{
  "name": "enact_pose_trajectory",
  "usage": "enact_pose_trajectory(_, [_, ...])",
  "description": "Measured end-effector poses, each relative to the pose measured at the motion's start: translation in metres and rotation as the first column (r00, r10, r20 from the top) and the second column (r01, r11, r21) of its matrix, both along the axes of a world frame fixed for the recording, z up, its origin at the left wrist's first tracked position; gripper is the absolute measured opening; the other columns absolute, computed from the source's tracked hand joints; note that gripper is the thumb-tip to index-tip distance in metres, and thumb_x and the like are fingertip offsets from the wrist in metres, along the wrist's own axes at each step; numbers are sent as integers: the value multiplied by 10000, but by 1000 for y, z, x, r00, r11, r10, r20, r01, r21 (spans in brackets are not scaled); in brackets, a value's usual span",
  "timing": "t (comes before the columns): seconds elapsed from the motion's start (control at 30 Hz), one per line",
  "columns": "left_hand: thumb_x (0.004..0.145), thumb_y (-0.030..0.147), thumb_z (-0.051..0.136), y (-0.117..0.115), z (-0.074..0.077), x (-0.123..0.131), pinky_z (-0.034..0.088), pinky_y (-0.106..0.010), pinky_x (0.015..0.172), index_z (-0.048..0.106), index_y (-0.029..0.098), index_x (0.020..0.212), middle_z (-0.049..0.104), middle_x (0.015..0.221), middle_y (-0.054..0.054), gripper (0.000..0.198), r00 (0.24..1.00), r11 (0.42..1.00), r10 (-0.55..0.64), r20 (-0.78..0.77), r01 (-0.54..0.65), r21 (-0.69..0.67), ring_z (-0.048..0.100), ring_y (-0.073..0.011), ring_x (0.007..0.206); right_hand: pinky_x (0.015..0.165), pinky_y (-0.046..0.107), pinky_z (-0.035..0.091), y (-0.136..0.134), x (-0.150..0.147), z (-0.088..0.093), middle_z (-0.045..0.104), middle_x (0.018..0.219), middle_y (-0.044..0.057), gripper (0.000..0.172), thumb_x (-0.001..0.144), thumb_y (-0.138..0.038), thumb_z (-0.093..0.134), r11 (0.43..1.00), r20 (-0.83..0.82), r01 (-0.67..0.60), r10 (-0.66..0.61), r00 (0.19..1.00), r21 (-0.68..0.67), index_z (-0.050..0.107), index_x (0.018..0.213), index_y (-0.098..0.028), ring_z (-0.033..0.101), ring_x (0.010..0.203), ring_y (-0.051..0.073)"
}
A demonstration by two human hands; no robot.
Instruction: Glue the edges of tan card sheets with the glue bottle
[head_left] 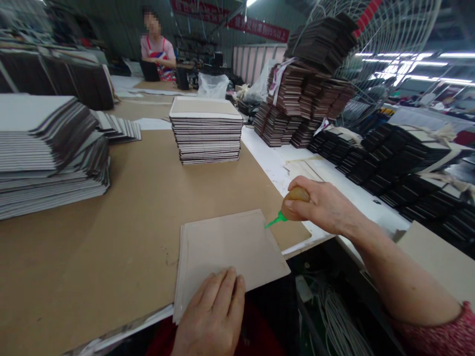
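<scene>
My right hand (322, 205) is wrapped round a yellowish-brown glue bottle (293, 201), tilted so that its green nozzle points down and left. The nozzle's tip is at the right edge of a pale grey-beige board (233, 237); whether it touches cannot be made out. My left hand (213, 311) lies flat on the board's near edge, fingers stretched out. Other thin sheets show under the board along its left side. The board's near side reaches past the table edge.
A neat stack of boards (208, 133) stands on the brown table top (141, 217). Larger piles (48, 148) lie at left. Brown bundles (293, 99) and black bundles (401, 158) line the right, beside a wire fan guard (393, 29). Across the tables is a person (158, 52).
</scene>
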State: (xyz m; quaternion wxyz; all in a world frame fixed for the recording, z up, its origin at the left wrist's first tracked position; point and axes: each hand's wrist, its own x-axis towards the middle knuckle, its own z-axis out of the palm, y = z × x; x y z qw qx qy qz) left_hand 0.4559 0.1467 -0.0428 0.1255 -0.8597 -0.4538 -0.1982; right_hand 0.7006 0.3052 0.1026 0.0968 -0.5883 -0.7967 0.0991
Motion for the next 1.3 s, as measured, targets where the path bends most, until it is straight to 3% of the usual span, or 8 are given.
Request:
enact_pose_trajectory(0.23, [948,117,378,-2,-3,3,534,-394,915,659,150,1171,653,1214,-110,360,998,999,32,59,-33,3,598,-266,1095,519,281,246,21,-10,-9,609,708,9,239,812,-450,552,996,28,47,-49,998,81,589,926,-243,497,615,175])
enact_pose_trajectory(0.63, [975,147,362,-1,2,7,514,-357,928,683,153,1113,683,1160,-92,350,990,997,55,130,-62,46,609,-239,1071,530,281,263,21,-7,-14,621,743,25,300,824,-497,539,990,33,88,-92,995,109,599,984,-251,518,632,192])
enact_pose_trajectory(0.83, [968,148,365,-2,0,4,517,-380,937,659,144,1170,655,1212,-112,356,997,999,35,72,-35,-1,598,-259,1099,538,286,266,19,-8,-14,613,727,23,253,827,-457,547,993,23,66,-68,997,100,586,953,-240,512,631,187])
enact_pose_trajectory(1.1, [946,135,374,-1,1,1,543,-393,911,641,122,1192,643,1220,-137,363,1000,1000,-2,-5,2,11,597,-277,1100,542,285,283,-6,1,2,584,683,-10,179,808,-409,592,999,32,23,-22,999,-29,580,885,-248,505,629,171])
enact_pose_trajectory(1.3, [921,117,395,0,0,-1,559,-385,882,637,119,1193,644,1213,-139,364,999,999,-10,-48,12,34,606,-279,1083,549,281,274,0,0,-3,597,740,-5,207,828,-426,574,997,-5,14,-14,1000,73,569,934,-249,506,648,171])
